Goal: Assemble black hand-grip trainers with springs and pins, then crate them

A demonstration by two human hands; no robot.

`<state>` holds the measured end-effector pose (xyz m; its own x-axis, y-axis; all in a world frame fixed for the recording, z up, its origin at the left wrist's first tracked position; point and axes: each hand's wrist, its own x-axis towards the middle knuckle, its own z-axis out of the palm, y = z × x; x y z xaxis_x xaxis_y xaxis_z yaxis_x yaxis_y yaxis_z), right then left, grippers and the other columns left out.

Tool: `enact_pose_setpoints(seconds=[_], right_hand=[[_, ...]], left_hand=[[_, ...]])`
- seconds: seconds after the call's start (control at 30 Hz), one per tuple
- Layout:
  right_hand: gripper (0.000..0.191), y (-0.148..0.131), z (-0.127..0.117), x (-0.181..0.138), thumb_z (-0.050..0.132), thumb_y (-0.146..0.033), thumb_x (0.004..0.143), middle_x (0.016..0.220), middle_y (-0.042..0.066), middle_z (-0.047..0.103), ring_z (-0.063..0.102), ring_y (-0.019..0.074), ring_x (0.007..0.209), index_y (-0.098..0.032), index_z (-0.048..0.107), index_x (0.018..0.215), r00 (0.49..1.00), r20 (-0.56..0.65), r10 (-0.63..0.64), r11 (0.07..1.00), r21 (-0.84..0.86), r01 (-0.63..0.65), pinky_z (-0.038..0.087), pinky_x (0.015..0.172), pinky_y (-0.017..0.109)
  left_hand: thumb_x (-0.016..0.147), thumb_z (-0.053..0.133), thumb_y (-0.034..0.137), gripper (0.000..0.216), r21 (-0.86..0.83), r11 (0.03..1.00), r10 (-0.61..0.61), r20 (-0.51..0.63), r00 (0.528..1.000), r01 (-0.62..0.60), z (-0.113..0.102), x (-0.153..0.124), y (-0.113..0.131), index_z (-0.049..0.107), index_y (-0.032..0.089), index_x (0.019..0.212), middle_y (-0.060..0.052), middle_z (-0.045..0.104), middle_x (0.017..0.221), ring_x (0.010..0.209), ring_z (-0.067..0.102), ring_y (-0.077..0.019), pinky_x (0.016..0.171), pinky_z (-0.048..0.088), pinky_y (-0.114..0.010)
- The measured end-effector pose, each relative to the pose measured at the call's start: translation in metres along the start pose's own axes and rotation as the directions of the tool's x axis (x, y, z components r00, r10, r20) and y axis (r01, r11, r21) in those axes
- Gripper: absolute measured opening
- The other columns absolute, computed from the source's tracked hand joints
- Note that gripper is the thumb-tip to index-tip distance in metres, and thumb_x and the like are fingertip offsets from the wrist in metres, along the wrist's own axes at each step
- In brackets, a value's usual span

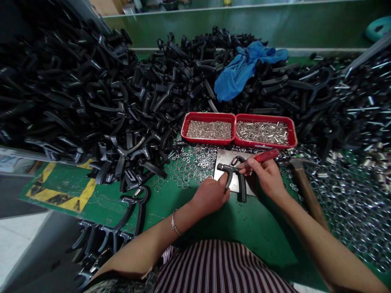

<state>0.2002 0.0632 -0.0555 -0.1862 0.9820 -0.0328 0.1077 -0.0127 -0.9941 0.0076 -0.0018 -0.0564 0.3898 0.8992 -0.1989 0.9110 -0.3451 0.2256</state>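
Note:
My left hand is wrapped round one handle of a black hand grip strengthener, whose metal spring shows at the top. The grip strengthener rests over a metal plate on the green table. My right hand holds a screwdriver with a red handle. Its shaft points left to the joint by the spring; whether the tip touches is too small to tell. Another black grip strengthener lies at the table's left front edge.
Two red trays of small metal parts and pins stand behind the plate. Black handles are heaped at the back and left, with a blue cloth on top. A hammer and many metal rings lie right.

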Motion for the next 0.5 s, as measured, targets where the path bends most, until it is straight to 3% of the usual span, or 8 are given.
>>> enact_pose_setpoints(seconds=[0.1, 0.2, 0.3, 0.4, 0.5], right_hand=[[0.024, -0.007, 0.005, -0.001, 0.056, -0.046, 0.093, 0.089, 0.008, 0.069, 0.068, 0.0234, 0.077, -0.023, 0.059, 0.092, 0.978, 0.107, -0.178, 0.906, -0.369, 0.205, 0.053, 0.073, 0.037], [0.021, -0.017, 0.008, 0.011, 0.054, -0.042, 0.093, 0.085, 0.009, 0.068, 0.065, 0.0260, 0.077, -0.021, 0.059, 0.091, 0.936, 0.285, -0.206, 0.731, -0.592, 0.340, 0.049, 0.072, 0.037], [0.019, -0.024, 0.008, 0.031, 0.052, -0.038, 0.094, 0.074, 0.005, 0.065, 0.059, 0.0214, 0.063, -0.021, 0.056, 0.088, 0.925, 0.351, -0.145, 0.707, -0.617, 0.345, 0.043, 0.061, 0.033], [0.020, -0.026, 0.008, 0.045, 0.051, -0.038, 0.094, 0.068, 0.002, 0.063, 0.057, 0.0189, 0.060, -0.022, 0.055, 0.084, 0.907, 0.395, -0.144, 0.760, -0.543, 0.357, 0.042, 0.059, 0.031], [0.024, -0.030, 0.007, 0.039, 0.056, -0.043, 0.092, 0.064, 0.000, 0.063, 0.059, 0.0176, 0.060, -0.021, 0.059, 0.084, 0.915, 0.363, -0.178, 0.822, -0.456, 0.341, 0.046, 0.059, 0.030]], left_hand=[[0.097, 0.044, 0.037, 0.052, 0.016, 1.000, -0.003, -0.005, 1.000, 0.003, 0.002, -0.001, 0.001, 0.041, 0.007, 0.139, -0.015, 0.073, 0.090, 0.086, 0.070, -0.0293, 0.081, 0.051, -0.040], [0.096, 0.044, 0.034, 0.052, 0.030, 1.000, -0.001, -0.033, 0.999, 0.002, 0.005, -0.002, 0.003, 0.040, 0.005, 0.139, -0.015, 0.073, 0.088, 0.083, 0.070, -0.0278, 0.085, 0.050, -0.040], [0.096, 0.043, 0.031, 0.052, 0.018, 1.000, 0.008, -0.065, 0.998, -0.006, 0.005, -0.002, 0.004, 0.039, 0.004, 0.140, -0.014, 0.073, 0.087, 0.080, 0.071, -0.0257, 0.089, 0.049, -0.040], [0.097, 0.042, 0.031, 0.049, 0.005, 1.000, 0.005, -0.075, 0.997, -0.005, 0.003, -0.003, 0.005, 0.042, 0.005, 0.138, -0.013, 0.073, 0.086, 0.079, 0.071, -0.0249, 0.086, 0.049, -0.038], [0.097, 0.042, 0.030, 0.049, 0.020, 1.000, 0.011, -0.061, 0.998, -0.010, 0.002, -0.003, 0.005, 0.040, 0.005, 0.139, -0.013, 0.073, 0.085, 0.078, 0.071, -0.0250, 0.084, 0.049, -0.038]])
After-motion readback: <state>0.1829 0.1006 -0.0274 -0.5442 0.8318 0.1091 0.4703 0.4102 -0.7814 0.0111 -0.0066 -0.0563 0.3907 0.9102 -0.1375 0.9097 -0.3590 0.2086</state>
